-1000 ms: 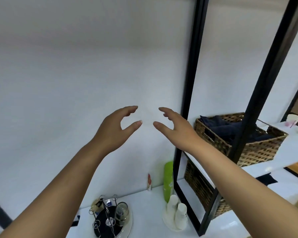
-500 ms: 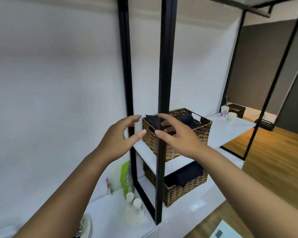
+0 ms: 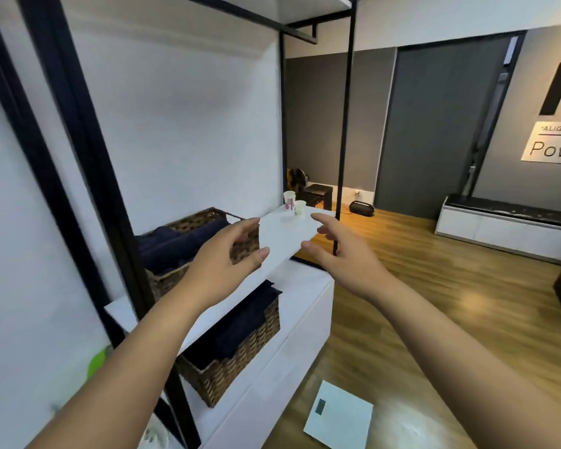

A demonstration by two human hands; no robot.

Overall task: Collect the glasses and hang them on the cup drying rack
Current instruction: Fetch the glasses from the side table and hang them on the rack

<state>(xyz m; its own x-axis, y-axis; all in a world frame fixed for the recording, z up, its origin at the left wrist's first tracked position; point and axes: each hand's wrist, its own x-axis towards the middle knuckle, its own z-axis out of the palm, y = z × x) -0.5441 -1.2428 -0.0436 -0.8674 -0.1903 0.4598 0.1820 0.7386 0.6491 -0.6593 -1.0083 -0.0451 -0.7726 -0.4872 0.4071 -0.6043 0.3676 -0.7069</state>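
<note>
I'm reaching, left hand (image 3: 221,257) and right hand (image 3: 344,257) both released, toward two cups (image 3: 293,203) mid-frame; next, grasp one.

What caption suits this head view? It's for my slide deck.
Both empty hands, left hand and right hand, reach toward two cups at the white shelf's far end.

I am counting two cups (image 3: 294,203) standing at the far end of the white shelf (image 3: 282,234). I am seeing two wicker baskets (image 3: 240,348), one on that shelf, one below it. One white scale (image 3: 339,418) is lying on the floor below the shelf. Two hands, left hand (image 3: 222,259) and right hand (image 3: 340,256), are hovering above it.
</note>
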